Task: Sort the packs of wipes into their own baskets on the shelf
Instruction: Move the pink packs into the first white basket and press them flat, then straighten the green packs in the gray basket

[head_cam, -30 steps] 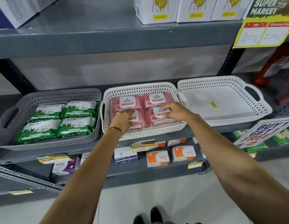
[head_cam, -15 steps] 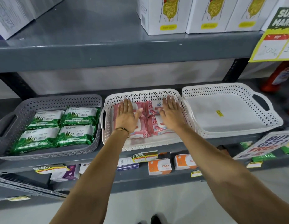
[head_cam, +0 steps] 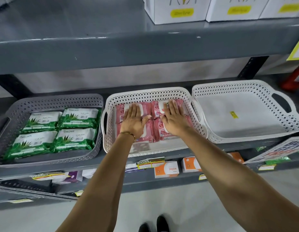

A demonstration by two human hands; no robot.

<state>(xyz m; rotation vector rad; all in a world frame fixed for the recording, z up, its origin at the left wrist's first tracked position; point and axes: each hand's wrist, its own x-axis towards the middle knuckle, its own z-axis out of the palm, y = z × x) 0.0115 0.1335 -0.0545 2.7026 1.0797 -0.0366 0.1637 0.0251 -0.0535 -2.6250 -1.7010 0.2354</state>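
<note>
On the shelf's middle, the white basket (head_cam: 194, 104) holds four pink wipe packs (head_cam: 155, 122); the left hand (head_cam: 134, 118) and right hand (head_cam: 174, 119) lie flat and open on them, grasping nothing, further back than before. Leftward, the grey basket (head_cam: 98, 128) holds green wipe packs (head_cam: 78, 118); the empty white basket (head_cam: 287, 124) sits rightward.
</note>
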